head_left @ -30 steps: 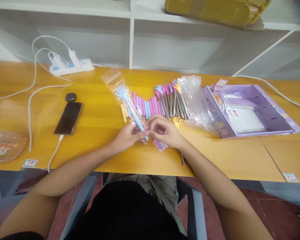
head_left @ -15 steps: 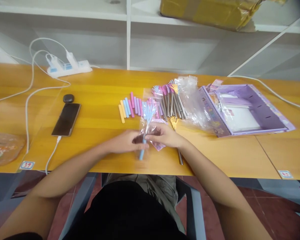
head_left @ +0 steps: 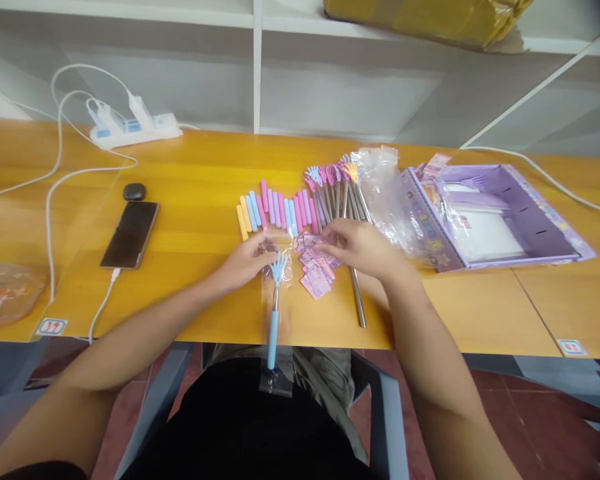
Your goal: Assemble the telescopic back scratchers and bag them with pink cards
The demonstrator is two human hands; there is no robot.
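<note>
Left hand pinches the top of a clear bag holding a blue hand-shaped back scratcher, hanging over the desk's front edge; right hand, fingers bent, grip unclear, at pink cards.

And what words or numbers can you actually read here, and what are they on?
"39", in red, on the left sticker at the front edge of the table.
Too blurred or small to read: the right sticker, the orange print on the far-left bag, the lettering on the purple box, and the pink cards.
</note>
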